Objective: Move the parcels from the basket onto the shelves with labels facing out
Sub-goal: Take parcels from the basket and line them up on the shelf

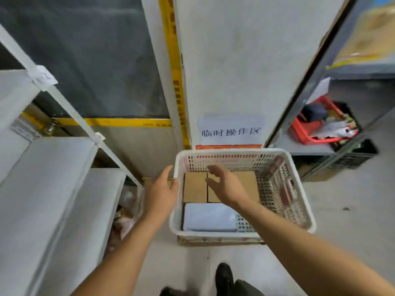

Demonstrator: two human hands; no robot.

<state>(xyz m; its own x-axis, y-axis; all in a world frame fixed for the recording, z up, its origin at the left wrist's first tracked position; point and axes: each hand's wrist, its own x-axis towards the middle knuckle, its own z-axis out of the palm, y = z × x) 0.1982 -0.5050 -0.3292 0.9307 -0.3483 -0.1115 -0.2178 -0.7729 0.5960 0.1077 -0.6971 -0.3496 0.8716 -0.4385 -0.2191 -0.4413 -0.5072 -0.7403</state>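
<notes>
Right hand (226,186): hovered over basket (284,159), fingers spread, gripped nothing. Left hand (161,192): fingers relaxed, at basket's left rim, contact w/ rim unclear. Two brown cardboard parcels (195,186) side by side at basket's far end; pale wrapped parcel (209,217) at near end. White shelves (55,174) to left, basket on floor (352,206).

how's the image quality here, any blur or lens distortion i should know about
Head view: wide-angle bending bows the shelves and the wall edges outward. The whole frame is soft, with the right hand and left hand slightly smeared. Lighting is flat and even, with no glare. The parcels in the basket show no readable labels.
</notes>
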